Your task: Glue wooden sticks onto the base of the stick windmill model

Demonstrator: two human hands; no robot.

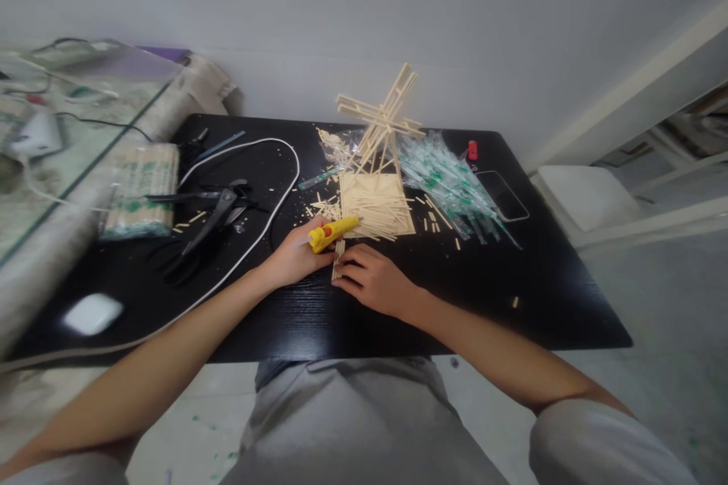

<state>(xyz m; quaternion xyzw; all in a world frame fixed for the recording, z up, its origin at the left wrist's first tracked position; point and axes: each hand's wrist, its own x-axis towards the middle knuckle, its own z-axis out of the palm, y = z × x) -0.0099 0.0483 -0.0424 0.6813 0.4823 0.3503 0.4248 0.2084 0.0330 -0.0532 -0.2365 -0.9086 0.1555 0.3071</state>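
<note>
My left hand (299, 254) is closed round a yellow hot glue gun (335, 233), its nozzle pointing right over a heap of cut wooden sticks (372, 220). The fingers of my right hand (375, 280) pinch a small flat piece of joined wooden sticks (337, 261) near the front of the table. My left thumb is close to that piece; whether it touches I cannot tell. Behind the heap stands a windmill-like model (387, 121) of wooden sticks, its crossed blades tilted upward.
On the black table (455, 318) lie pliers (213, 216), a white cable (244, 254), wrapped chopsticks (449, 174), a phone (503, 195) and a white case (92, 314). A pack of sticks (142, 186) sits at the left, beside a glass surface (73, 121).
</note>
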